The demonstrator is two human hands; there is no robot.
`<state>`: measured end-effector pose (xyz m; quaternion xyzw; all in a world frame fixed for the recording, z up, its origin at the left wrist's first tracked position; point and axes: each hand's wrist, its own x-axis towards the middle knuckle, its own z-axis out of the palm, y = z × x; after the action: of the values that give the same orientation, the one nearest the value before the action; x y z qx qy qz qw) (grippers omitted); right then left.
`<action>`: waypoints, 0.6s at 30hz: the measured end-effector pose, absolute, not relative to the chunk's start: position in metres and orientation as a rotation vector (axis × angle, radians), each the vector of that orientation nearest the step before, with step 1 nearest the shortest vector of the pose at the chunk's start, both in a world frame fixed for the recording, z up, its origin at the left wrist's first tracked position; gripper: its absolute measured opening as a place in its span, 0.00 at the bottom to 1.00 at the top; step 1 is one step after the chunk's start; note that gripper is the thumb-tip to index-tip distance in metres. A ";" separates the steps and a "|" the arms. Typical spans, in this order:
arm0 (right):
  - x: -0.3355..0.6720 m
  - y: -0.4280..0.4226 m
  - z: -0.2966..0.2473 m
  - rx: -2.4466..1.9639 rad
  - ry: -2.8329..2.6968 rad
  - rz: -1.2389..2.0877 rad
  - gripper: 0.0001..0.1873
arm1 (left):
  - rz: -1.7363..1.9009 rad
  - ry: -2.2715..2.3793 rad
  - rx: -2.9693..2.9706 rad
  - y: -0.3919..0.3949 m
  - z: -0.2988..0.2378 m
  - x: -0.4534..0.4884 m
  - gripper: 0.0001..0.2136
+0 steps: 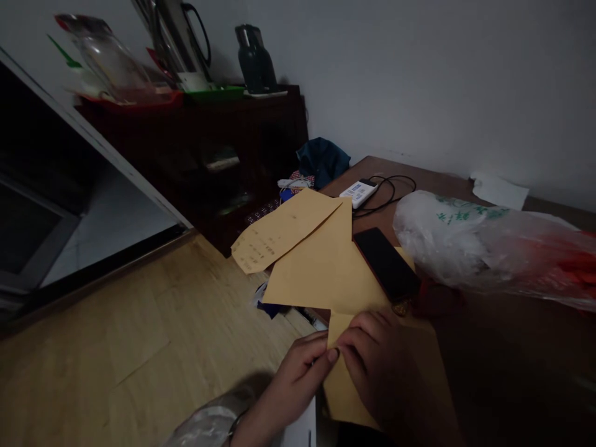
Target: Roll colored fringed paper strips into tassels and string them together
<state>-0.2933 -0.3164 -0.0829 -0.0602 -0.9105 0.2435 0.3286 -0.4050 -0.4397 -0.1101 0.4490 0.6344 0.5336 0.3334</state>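
Note:
My left hand (302, 369) pinches the left edge of a tan paper envelope (419, 366) between thumb and fingers. Close beside it, my right hand (372, 347) has its fingers closed on the same edge, resting over the paper. Beyond my hands lie another plain tan envelope (316, 267) and, on top of it, one with faint dark marks (279, 233) that juts past the table's left edge. A black phone (388, 264) rests on the paper just past my right hand. Part of the held envelope is hidden under my right hand and arm.
A clear plastic bag (465, 242) with green print and something red inside lies on the right of the brown table (372, 164). Behind the envelopes are a white device (358, 193) and a black cable (395, 180). A dark cabinet (195, 143) carries a pitcher (112, 62) and a dark flask (255, 59).

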 end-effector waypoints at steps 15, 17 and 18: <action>-0.274 -0.323 -0.077 -0.182 -2.319 0.640 0.12 | 1.568 1.627 0.745 -0.456 -0.118 -0.395 0.23; -0.255 -0.323 -0.070 -0.180 -2.296 0.783 0.09 | 1.603 1.726 0.647 -0.465 -0.118 -0.396 0.26; -0.245 -0.324 -0.068 -0.158 -2.286 0.857 0.07 | 1.622 1.782 0.598 -0.469 -0.117 -0.396 0.27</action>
<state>-0.2447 -0.3239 -0.0678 -0.0609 -0.8784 0.3294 0.3408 -0.3958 -0.4694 -0.1167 0.2279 0.6792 0.6183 0.3233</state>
